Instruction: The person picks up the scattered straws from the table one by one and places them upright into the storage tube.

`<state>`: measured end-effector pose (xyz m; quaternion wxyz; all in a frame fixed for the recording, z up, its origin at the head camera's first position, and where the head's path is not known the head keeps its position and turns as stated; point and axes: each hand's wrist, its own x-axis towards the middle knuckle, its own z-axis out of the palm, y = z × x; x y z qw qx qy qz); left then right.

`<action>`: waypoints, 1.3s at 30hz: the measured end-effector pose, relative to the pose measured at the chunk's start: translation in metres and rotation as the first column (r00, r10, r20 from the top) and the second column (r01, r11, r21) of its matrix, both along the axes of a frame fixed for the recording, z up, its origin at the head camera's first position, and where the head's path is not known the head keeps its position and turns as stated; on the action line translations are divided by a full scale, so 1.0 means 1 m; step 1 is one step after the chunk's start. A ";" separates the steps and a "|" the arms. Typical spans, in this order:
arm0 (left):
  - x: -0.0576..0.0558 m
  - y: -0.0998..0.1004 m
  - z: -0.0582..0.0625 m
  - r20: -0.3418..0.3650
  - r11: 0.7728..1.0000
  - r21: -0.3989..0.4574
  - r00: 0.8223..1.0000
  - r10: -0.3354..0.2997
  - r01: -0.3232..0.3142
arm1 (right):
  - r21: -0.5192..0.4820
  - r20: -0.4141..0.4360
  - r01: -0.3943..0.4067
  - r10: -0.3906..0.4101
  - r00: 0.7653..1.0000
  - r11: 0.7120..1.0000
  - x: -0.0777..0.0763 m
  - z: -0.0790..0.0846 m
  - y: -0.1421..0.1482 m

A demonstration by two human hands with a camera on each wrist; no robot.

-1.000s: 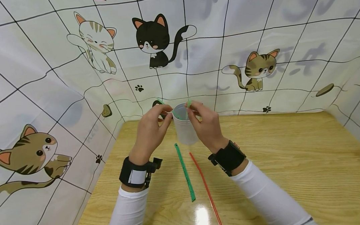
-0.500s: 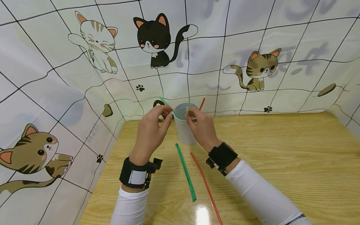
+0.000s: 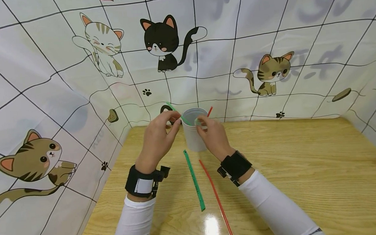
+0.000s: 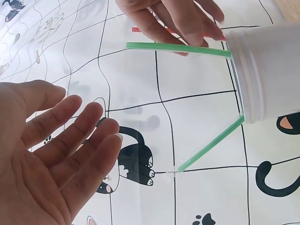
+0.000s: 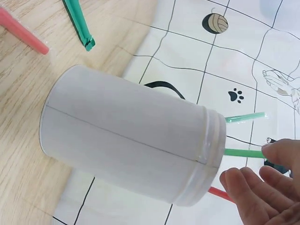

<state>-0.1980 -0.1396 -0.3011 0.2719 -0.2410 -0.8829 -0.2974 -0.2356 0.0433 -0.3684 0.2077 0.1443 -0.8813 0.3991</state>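
L hand (image 3: pixel 159 134) relaxed, fingers loosely bent, beside white cup (image 5: pixel 126 126). R hand (image 3: pixel 214 134) loose too, at grn straw (image 4: pixel 178 48) in cup. Cup upright on tbl (image 3: pixel 303 161), dk grn straw (image 3: pixel 194 180) + red straw (image 3: pixel 215 197) in front.

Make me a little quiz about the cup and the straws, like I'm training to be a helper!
1. Pick one: what lies on the table?
a) two green straws
b) a green straw and a red straw
c) two red straws

2. True or false: the left hand is gripping the cup.

3. Fill in the gap: in the right wrist view, ___ green straws stick out of the cup's mouth.

Key:
1. b
2. False. In the left wrist view its fingers are loose and apart from the cup.
3. Two
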 end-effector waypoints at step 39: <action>0.015 0.041 -0.051 0.176 0.996 -0.064 0.983 -0.048 0.060 | -0.315 -0.271 -0.045 -0.044 0.962 0.948 0.062 -0.003 0.033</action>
